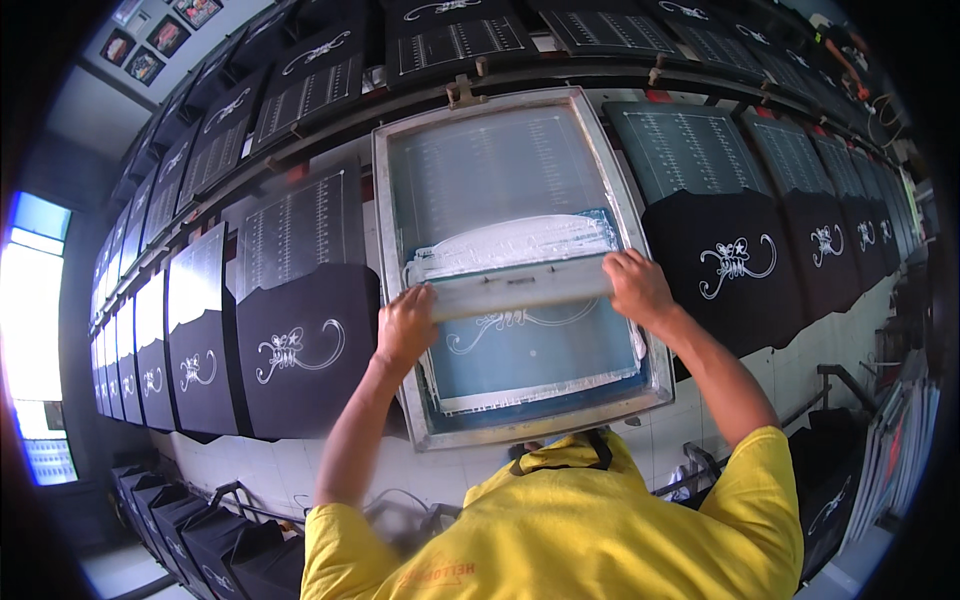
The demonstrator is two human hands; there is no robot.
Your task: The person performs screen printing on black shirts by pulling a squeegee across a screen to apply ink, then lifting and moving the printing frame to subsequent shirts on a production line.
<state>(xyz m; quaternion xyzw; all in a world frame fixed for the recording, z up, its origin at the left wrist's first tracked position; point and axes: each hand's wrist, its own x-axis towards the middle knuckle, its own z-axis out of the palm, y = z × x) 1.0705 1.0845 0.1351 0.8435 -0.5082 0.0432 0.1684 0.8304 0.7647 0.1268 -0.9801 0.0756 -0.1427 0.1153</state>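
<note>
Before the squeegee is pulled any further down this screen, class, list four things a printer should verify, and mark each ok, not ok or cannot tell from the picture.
1. Left hand grips the squeegee end: ok.
2. Right hand grips the other end: ok.
3. White ink lies on the mesh above the blade: ok.
4. Screen frame sits over a dark garment: cannot tell, the mesh hides it.
5. Neighbouring black garment lies outside the frame: ok.

A bright blue-tinted window [35,300] glows at far left. Up and right of it, framed pictures [160,35] hang on the grey wall [85,110]. Below the window, pale floor [125,570].
</note>
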